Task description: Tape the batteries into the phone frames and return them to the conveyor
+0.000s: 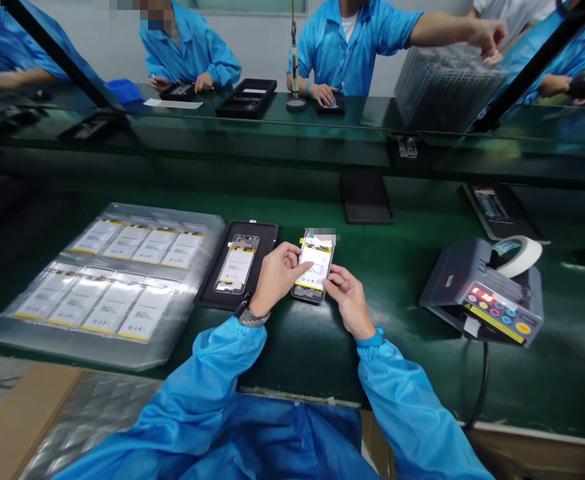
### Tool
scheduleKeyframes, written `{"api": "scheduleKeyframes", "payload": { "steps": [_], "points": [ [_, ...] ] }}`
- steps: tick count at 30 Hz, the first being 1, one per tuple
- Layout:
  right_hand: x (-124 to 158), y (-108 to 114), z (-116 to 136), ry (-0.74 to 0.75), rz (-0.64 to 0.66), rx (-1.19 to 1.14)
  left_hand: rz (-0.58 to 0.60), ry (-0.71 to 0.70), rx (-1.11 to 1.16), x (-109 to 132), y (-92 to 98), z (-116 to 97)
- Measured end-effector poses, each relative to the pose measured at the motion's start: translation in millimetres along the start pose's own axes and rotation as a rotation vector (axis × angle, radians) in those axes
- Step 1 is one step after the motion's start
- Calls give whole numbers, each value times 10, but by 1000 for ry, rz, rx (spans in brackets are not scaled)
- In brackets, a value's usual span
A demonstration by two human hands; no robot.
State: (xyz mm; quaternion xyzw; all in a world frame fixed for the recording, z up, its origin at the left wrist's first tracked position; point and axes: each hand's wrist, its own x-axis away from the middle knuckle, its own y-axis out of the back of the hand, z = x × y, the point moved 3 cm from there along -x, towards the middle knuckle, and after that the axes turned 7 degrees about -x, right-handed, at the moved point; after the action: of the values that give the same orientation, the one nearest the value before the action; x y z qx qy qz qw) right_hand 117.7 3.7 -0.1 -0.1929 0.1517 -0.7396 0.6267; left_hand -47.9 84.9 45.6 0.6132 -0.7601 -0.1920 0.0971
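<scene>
Blue smooth sleeves lead to both hands on a flat rectangular phone [314,267] lying on the dark green tabletop [402,280]: the left hand [276,277] presses its thumb on the white battery face, the right hand [348,300] pinches the lower right edge. Just left, a black tray [267,233] holds another phone; a glossy plastic-wrapped pack of batteries [117,280] lies farther left.

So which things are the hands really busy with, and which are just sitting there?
In use:
left hand and right hand, both on the open phone with its battery showing
black tray holding a second phone, close beside

Just sitting:
clear tray of batteries
tape dispenser with its white roll
dark pad further back
</scene>
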Motion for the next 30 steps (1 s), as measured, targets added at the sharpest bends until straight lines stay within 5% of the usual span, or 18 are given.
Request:
{"api": "scheduleKeyframes", "payload": {
  "steps": [7, 11, 14, 19, 30],
  "points": [
    [42, -85, 54, -31, 35, -28, -126, 25, 50, -6, 14, 29],
    [64, -132, 81, -54, 72, -27, 181, 233, 413, 40, -126, 61],
    [64, -150, 80, -61, 68, -8, 222, 308, 531, 122, -230, 56],
    [51, -94, 78, 47, -110, 99, 247, 285, 501, 246, -415, 32],
    [119, -98, 70, 110, -88, 203, 123, 246, 407, 307, -438, -24]
  ]
}}
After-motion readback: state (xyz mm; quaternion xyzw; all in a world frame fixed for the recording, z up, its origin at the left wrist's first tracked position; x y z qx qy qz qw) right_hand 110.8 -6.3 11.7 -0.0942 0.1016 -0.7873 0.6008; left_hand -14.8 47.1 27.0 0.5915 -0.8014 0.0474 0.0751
